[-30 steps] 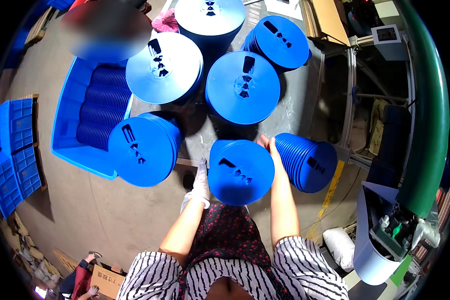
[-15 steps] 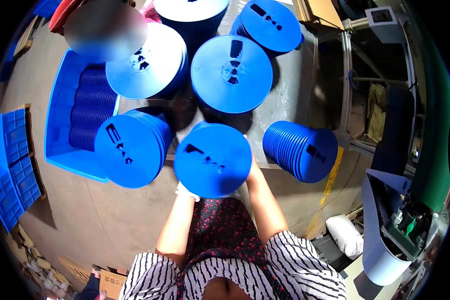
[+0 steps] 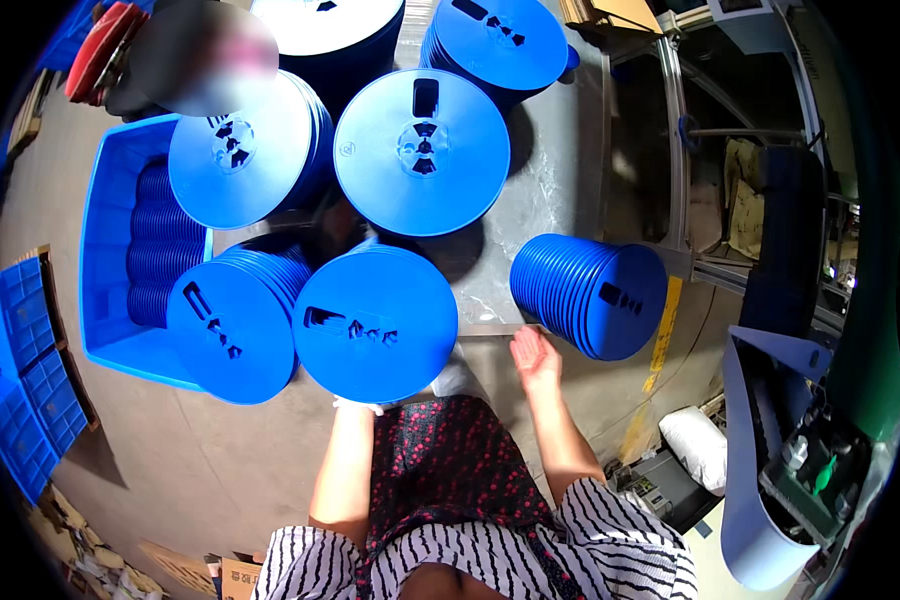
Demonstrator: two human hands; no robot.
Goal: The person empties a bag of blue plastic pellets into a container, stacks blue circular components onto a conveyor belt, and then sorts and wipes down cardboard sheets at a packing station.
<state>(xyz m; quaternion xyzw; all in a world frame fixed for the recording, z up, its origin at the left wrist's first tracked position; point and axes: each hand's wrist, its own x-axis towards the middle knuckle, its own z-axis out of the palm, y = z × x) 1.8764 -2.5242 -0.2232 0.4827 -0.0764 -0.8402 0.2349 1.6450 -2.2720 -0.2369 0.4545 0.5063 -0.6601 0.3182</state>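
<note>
1. A pile of blue crates [image 3: 32,370] is standing at the far left.
2. A blue bin [image 3: 110,250] is holding rows of dark-blue ridged discs [image 3: 160,245].
3. The left stack [image 3: 232,335] of blue slotted reels is overlapping the bin's edge in the view.
4. The left hand [image 3: 358,406], white-gloved, is reaching under the near rim of the front stack; its fingers are hiding there, so whether they are gripping cannot be told.
5. The front stack [image 3: 375,325] is sitting just beside the left stack, its slotted face pointing up.
6. The middle stack [image 3: 422,150] is standing behind it on the grey tabletop [image 3: 480,300].
7. The right hand [image 3: 537,358], bare, is turning its palm up, fingers extending and gripping nothing.
8. The right stack [image 3: 635,300] is standing near that hand, showing ridged sides.
</note>
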